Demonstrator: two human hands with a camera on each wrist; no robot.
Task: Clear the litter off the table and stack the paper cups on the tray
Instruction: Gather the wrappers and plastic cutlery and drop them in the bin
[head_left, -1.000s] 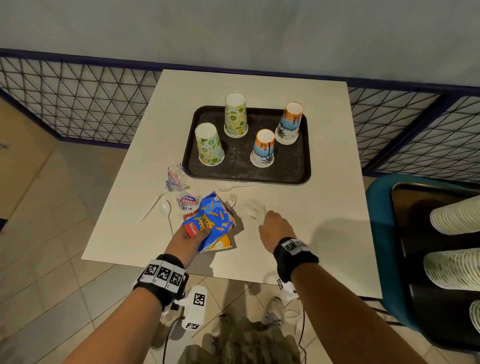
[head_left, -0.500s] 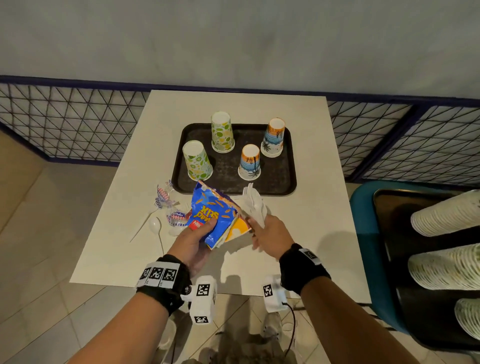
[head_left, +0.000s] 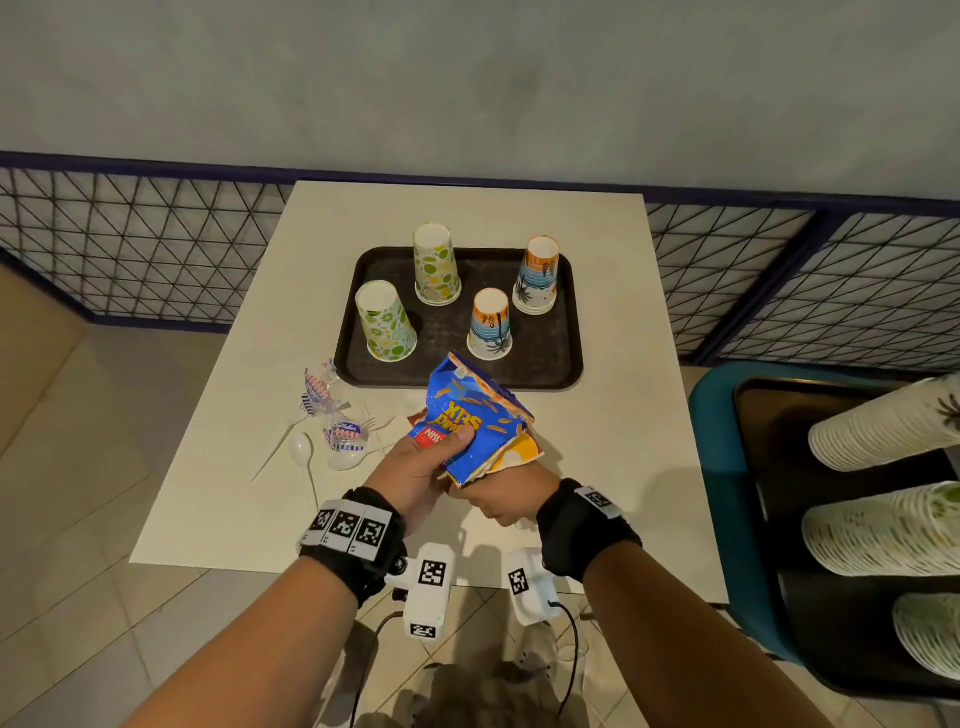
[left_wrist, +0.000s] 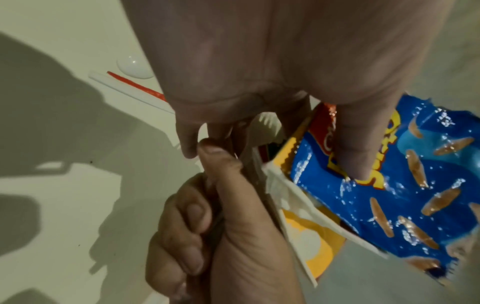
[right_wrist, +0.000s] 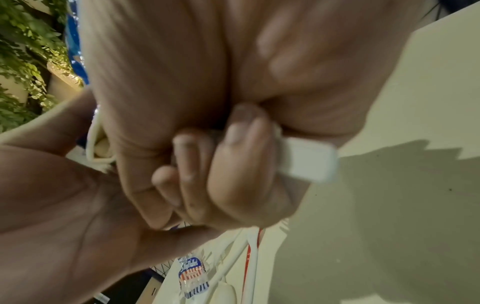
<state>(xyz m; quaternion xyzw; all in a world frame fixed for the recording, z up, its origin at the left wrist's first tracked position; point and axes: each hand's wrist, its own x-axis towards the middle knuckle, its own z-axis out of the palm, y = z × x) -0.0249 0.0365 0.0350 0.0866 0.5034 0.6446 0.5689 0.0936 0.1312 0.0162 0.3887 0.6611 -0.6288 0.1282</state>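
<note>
My left hand (head_left: 436, 457) grips a blue snack packet (head_left: 470, 415) together with an orange wrapper (head_left: 519, 457), raised above the white table (head_left: 597, 441). The thumb (left_wrist: 353, 144) lies across the blue packet (left_wrist: 389, 195). My right hand (head_left: 506, 501) sits just under the bundle, its fingers (right_wrist: 233, 156) curled round white plastic cutlery (right_wrist: 306, 162) that touches the bundle. Two green-patterned cups (head_left: 385, 322) (head_left: 436, 265) and two orange-blue cups (head_left: 491, 325) (head_left: 537, 275) stand upside down and apart on the dark tray (head_left: 566, 374).
Sweet wrappers (head_left: 345, 434) (head_left: 318, 387), white spoons (head_left: 301, 449) and a fork (head_left: 376, 423) lie on the table left of my hands. A teal bin (head_left: 717, 493) at the right holds stacks of paper cups (head_left: 883, 426). A wire fence (head_left: 130, 249) runs behind the table.
My right hand picked white cutlery off the table and brought it under the packets. My left hand lifted the packets off the table and tilted them up.
</note>
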